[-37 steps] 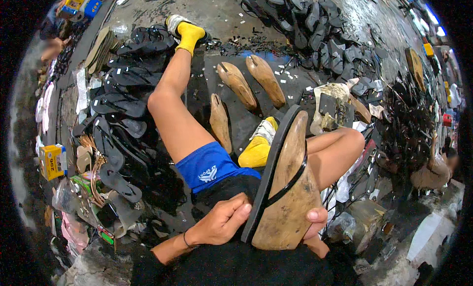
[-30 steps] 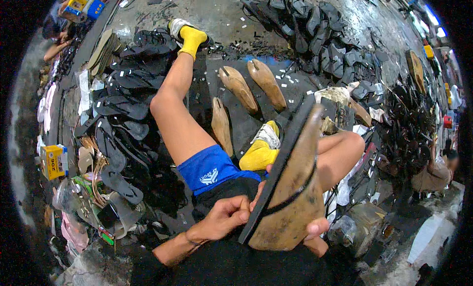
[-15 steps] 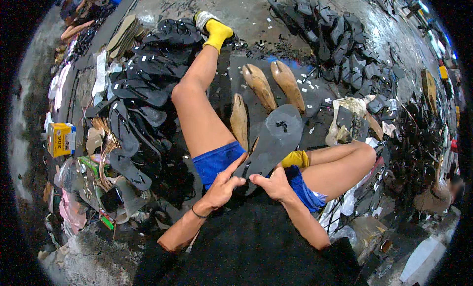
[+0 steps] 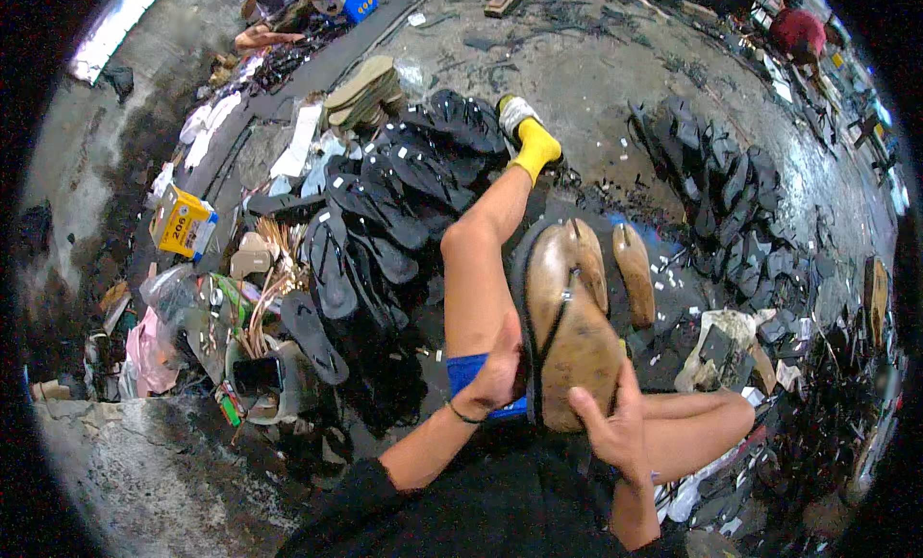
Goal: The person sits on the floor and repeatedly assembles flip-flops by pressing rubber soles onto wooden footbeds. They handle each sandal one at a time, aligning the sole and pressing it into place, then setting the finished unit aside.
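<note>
A brown wooden shoe last [image 4: 579,371] is held upright before my lap, its toe end pointing away. A black flip-flop sole [image 4: 519,284] lies behind the last and shows along its left edge. The thin black strap [image 4: 558,318] runs over the last. My left hand [image 4: 500,371] presses against the left side of the flip-flop, with its fingers partly hidden behind it. Gripping the heel end from the right is my right hand [image 4: 615,428], thumb on the wood. Just beyond, two more wooden lasts [image 4: 634,274] stand on the dark mat.
Black flip-flops [image 4: 404,178] are heaped left of my outstretched leg. Another black pile [image 4: 716,188] lies at the far right. A yellow box [image 4: 183,222], tan soles [image 4: 363,92] and plastic scraps surround the left side. Other people sit at the far edges.
The flip-flop has been turned over: its sole faced up before, and now the wooden last and strap face me. My hands moved apart to its two sides. The view has shifted left.
</note>
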Tool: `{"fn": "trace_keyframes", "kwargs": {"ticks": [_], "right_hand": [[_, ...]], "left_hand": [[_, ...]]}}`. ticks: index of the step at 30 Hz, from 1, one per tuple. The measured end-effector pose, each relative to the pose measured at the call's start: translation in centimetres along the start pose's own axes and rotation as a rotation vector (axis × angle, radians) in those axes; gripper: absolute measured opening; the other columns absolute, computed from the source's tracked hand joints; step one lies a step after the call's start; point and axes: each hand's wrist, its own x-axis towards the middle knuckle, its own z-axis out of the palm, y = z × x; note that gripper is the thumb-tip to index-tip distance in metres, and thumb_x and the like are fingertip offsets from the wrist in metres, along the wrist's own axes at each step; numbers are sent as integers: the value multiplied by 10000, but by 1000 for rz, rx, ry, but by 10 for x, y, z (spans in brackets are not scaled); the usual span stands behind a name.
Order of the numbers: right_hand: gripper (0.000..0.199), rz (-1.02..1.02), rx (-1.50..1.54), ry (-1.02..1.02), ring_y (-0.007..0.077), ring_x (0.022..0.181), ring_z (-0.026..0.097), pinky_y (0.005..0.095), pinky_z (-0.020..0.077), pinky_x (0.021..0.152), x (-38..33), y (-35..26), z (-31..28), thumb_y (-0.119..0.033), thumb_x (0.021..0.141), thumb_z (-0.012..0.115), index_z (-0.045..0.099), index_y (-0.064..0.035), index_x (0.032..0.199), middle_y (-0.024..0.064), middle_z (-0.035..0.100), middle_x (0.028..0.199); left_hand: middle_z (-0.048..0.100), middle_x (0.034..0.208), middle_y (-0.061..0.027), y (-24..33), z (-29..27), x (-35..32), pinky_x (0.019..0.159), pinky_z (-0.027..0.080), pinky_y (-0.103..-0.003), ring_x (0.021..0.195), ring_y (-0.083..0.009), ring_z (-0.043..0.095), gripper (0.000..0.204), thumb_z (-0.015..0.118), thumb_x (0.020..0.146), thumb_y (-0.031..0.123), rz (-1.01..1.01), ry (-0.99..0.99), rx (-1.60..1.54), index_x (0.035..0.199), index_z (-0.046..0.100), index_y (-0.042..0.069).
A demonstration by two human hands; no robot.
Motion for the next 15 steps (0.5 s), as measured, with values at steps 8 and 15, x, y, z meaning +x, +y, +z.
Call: {"fn": "trace_keyframes", "kwargs": {"ticks": [8,15], "right_hand": [[529,57,70,130,223,1136,598,360,470,991,16,37,-70,-147,893,686,495,0,1364,126,638,1221],[608,370,-875,731,435,1147,535,468,471,965,83,134,-174,-213,803,725,483,23,1309,275,495,1354]], "left_hand": [[652,1128,-107,158,-62,72,926,486,-375,1058,-230,603,682,376,987,641,694,647,661,1227,586,37],[304,1591,-130,189,-112,18,1187,167,-422,1461,-260,298,642,348,1054,442,766,1020,1096,1540,282,28]]}}
